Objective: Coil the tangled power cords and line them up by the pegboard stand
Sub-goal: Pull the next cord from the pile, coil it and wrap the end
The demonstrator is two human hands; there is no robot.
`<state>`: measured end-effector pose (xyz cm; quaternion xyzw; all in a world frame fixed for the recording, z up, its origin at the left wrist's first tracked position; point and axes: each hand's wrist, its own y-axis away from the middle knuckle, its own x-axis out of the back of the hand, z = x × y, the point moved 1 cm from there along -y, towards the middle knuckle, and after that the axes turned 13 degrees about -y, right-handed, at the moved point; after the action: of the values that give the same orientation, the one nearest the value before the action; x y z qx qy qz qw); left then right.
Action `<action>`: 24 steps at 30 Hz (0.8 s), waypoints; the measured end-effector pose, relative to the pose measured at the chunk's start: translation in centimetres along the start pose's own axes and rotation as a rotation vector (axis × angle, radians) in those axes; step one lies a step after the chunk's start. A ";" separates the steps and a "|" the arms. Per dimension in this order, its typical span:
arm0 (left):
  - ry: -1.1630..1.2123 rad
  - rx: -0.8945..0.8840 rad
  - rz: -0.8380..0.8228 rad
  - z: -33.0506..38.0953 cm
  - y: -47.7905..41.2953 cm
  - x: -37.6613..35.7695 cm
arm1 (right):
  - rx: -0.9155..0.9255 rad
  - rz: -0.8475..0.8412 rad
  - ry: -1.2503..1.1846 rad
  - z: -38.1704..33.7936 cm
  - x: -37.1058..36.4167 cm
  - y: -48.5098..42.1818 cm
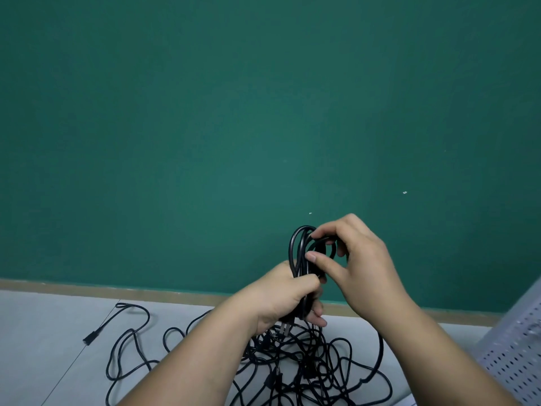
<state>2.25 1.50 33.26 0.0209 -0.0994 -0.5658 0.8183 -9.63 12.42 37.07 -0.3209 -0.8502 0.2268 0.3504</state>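
Left hand (282, 300) is gripping the black coiled cord (304, 253) mid-bundle, held up before the green wall (234, 112). Right hand (355, 259) is pinching its top loop. Tangled cords (307, 367) are lying on the grey floor (44, 332) below, forearms crossing over them; perforated pegboard stand (518, 347) is standing at right.

The left forearm (205, 356) and the right forearm (433, 347) are seen bare along their whole visible length, from the lower edge of the frame up to the wrists. The left grip (281, 300) and the right grip (357, 268) are uncovered hands; short, plain nails are shown on the fingers (322, 262).
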 end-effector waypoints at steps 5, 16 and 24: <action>0.104 -0.033 0.128 0.4 -0.2 1.0 | -0.120 0.070 -0.046 1.2 0.1 -0.1; -0.123 -0.139 0.196 0.6 -0.2 1.4 | -0.187 0.219 -0.249 -1.1 -0.1 -0.5; -0.153 -0.262 0.074 1.0 0.5 0.0 | -0.223 0.392 -0.261 -1.2 -1.0 -0.3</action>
<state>2.55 1.74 34.33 -0.1329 -0.0876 -0.5434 0.8242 -8.32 11.72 37.54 -0.4843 -0.8294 0.2348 0.1496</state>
